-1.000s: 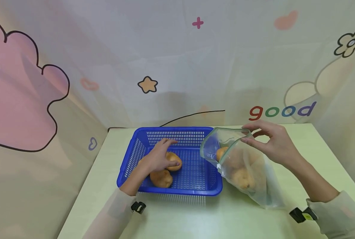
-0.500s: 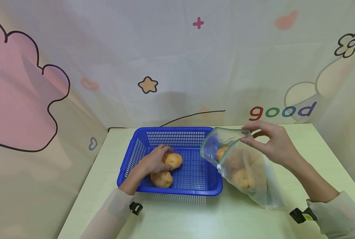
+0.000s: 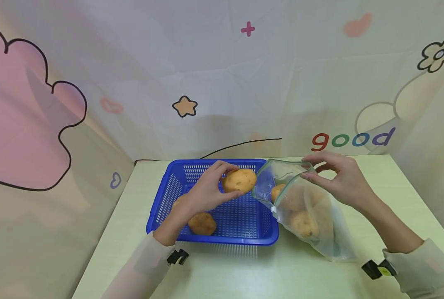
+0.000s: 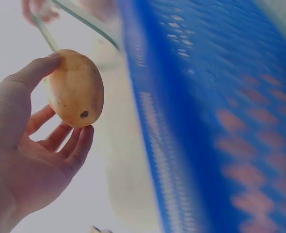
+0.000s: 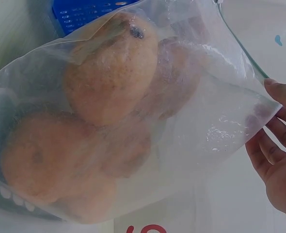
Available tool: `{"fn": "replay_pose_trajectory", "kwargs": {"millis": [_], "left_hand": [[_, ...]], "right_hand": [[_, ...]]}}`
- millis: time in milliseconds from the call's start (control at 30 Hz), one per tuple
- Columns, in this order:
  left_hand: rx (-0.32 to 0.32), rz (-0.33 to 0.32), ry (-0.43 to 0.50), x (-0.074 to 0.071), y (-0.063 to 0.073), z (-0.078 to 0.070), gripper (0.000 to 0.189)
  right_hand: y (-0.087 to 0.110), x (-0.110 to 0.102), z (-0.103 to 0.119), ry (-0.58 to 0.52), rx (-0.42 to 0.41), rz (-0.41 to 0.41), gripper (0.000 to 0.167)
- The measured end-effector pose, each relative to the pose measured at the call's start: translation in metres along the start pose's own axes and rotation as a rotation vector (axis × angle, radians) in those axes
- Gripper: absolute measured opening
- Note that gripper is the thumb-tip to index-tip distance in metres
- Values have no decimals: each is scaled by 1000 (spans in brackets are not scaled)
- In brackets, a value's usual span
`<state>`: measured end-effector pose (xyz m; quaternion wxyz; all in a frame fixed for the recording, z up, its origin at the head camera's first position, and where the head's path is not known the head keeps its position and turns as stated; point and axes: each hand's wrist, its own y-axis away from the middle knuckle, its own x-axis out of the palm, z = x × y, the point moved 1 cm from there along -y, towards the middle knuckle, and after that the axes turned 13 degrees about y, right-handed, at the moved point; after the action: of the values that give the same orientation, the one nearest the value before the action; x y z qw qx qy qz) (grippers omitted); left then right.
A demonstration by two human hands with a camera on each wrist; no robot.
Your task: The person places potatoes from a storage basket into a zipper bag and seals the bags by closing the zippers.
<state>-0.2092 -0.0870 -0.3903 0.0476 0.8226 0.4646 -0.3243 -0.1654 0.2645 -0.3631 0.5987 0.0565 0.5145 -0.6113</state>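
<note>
My left hand [image 3: 209, 187] holds a yellow-brown potato [image 3: 240, 181] between thumb and fingers, above the right side of the blue basket [image 3: 212, 239] and close to the bag's mouth. A dark spot marks that potato [image 4: 77, 90] in the left wrist view. My right hand [image 3: 341, 176] pinches the green-edged rim of a clear zip bag [image 3: 337, 243], holding its mouth apart. Inside the bag lie several potatoes [image 5: 111, 73], seen through the plastic. Another potato [image 3: 202, 224] rests in the basket, and one more is partly hidden behind my left wrist.
The basket and bag stand side by side on a pale table [image 3: 281, 274]. A printed cloth [image 3: 222, 83] hangs behind and along the sides. The bag's white slider [image 3: 274, 210] sits near the basket's right rim.
My left hand reached down into the basket, took hold of a potato and lifted it up and right toward the bag. The right hand and bag stayed in place.
</note>
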Motion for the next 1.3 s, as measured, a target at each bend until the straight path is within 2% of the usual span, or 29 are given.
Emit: {"fn": "replay_pose_trajectory", "kwargs": {"millis": [133,233,333,433,600,733,800,900,1000,1067,1133,1233,1300], "left_hand": [[42,37,-7,13,-14,-29,61],[60,70,-15,22,-26,-41,61],[77,75,-23,30,-38,-48,60],[80,61,-26,38,-46,-51,60],[47,7,-25,53,-55,-56,61],[11,-42,4,69,-62,-56,60],[13,-52,24,73,-64,-55,59],[47,-53,39,70,-61,-49,57],[59,-49,36,54,-53,-42,53],[11,-13,14,43,-47,-37,59],[-89,69,-26,36,-42,-33,74],[-221,219,-75,36,-38,-24,98],[-272,269,-34,41,-37,-18,106]], "right_hand": [[1,1,-1,-7,-2,2,39],[2,2,-1,-15,-5,-2,39],[3,2,-1,-16,-7,-7,41],[2,2,-1,-15,-15,-11,41],[-1,2,-1,-22,-30,-22,43],[-3,3,-1,-22,-37,-48,43],[-3,3,-2,-21,-36,-59,42],[-3,4,-2,-23,-32,-62,40],[-3,5,-2,-19,-29,-55,39],[-3,4,-3,-13,-27,-53,39],[-3,3,-4,-9,-23,-54,40],[-4,3,-5,-5,-11,-55,41],[-4,4,-6,-6,-1,-48,41]]}}
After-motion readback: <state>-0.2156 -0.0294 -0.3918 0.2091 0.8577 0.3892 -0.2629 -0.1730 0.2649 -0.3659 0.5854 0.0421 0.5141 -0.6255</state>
